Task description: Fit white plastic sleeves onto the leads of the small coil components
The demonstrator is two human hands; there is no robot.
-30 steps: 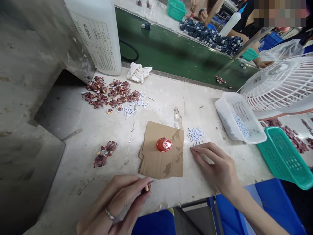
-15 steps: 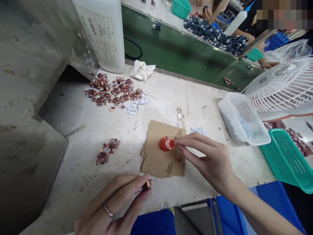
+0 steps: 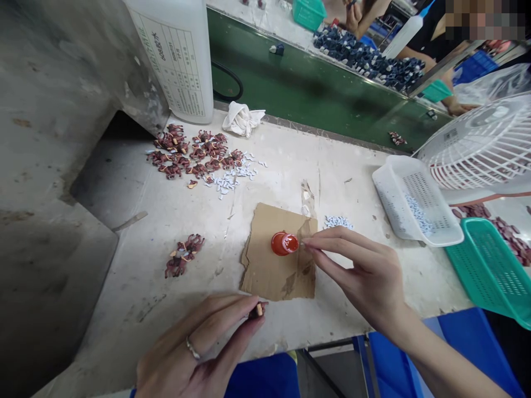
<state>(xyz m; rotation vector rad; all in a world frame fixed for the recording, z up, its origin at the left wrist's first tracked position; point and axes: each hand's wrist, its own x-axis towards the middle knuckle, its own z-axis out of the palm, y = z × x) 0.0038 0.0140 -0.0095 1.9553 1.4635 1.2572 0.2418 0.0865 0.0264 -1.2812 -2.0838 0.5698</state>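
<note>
Between the thumb and fingers of my left hand (image 3: 203, 342) is a small brown figurine (image 3: 258, 310) with a yellowish part, held low in front of the cardboard. My right hand (image 3: 360, 271) is pinched just right of a small red cup (image 3: 284, 243); a tiny pale piece seems to show at its fingertips, too small to name. The cup, with a shiny rim, rests on a torn piece of cardboard (image 3: 265, 276). Left of the cardboard lie a few brown figurines (image 3: 185, 255). Farther back, a cluster of similar figurines (image 3: 191, 152) borders scattered pale blue pieces (image 3: 232, 179).
A large white jug (image 3: 182, 66) and a crumpled white cloth (image 3: 243, 119) stand at the back. To the right are pale blue bits (image 3: 338, 222), a white basket (image 3: 415, 204), a green basket (image 3: 485, 271) and a fan (image 3: 489, 143). Co-workers sit beyond the green belt (image 3: 298, 88).
My right hand has drawn slightly away from the red cup, to the right. My left hand, with the figurine, has shifted a little to the right. Items on the green belt have moved rightward.
</note>
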